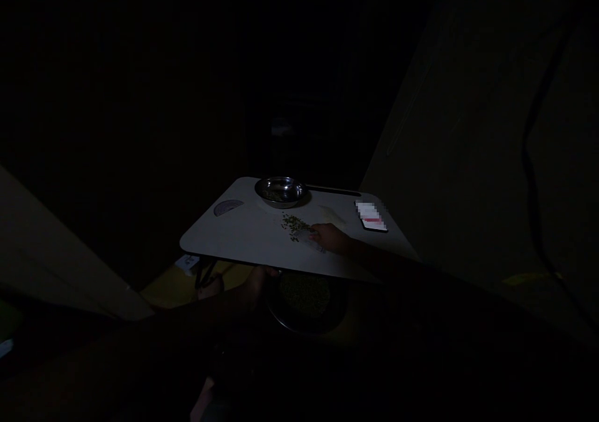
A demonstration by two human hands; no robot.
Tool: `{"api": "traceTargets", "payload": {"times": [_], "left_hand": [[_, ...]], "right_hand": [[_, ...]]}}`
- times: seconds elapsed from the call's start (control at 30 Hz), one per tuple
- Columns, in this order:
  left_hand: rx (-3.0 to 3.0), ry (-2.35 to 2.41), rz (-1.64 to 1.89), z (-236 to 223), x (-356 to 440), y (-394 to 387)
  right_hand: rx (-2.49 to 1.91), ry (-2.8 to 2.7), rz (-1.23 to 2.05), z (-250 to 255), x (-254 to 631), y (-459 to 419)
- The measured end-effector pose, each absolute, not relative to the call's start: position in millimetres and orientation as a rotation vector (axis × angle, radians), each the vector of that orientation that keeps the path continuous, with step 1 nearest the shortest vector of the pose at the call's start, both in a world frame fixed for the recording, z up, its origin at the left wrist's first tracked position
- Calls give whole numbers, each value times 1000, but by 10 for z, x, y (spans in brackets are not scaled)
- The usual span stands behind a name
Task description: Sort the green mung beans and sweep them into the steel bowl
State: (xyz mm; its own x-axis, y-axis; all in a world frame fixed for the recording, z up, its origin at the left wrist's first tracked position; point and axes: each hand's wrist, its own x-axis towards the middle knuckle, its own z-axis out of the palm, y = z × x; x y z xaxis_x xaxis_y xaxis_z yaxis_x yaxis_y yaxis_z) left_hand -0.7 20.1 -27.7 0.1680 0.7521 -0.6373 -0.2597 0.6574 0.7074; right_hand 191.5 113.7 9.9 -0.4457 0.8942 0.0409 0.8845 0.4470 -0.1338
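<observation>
Right hand: fingers closed on a thin, pale piece; the hand (331, 238) comes in from the right, just above the white table (243, 244).
Pale piece (306, 237): held low at the table's near middle, next to the loose beans; its exact shape is too dim to tell.
Left hand (259, 279): at the table's near edge, left of the near bowl; too dark to tell how far open it is, or whether it grips the edge or the bowl.
Loose beans (294, 223): small and green, scattered on the table between the far bowl and the pale piece.
Near bowl (292, 327): below the table's near edge, with a broad layer of green beans (304, 294) inside.
Far bowl (281, 205): shiny metal, upright at the table's far side, some beans on its bottom.
Table's left: a flat half-round piece (228, 207).
Table's right: a phone (371, 216), screen lit.
</observation>
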Motion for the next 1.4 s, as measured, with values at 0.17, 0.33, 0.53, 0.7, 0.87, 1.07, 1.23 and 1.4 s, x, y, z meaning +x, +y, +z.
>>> {"api": "traceTargets", "payload": {"times": [0.17, 0.33, 0.53, 0.7, 0.87, 1.07, 1.23, 1.4], "left_hand": [[517, 1149, 776, -229, 17, 169], [528, 1110, 794, -275, 11, 180], [511, 1135, 752, -315, -4, 225], [587, 1166, 779, -372, -23, 248], [530, 1098, 741, -467, -63, 270], [538, 1106, 760, -469, -52, 267], [527, 1133, 735, -434, -41, 248], [577, 1135, 744, -350, -31, 233]], "right_hand": [[-1669, -2535, 151, 65, 2006, 1105], [-1695, -2517, 135, 58, 2110, 1042], [-1630, -2478, 212, 59, 2136, 892], [-1597, -2474, 228, 65, 2103, 821], [-1568, -2484, 247, 68, 2094, 809], [-1609, -2459, 244, 72, 2067, 782], [-1633, -2436, 196, 47, 2088, 800], [-1719, -2385, 175, 6, 2140, 857]]}}
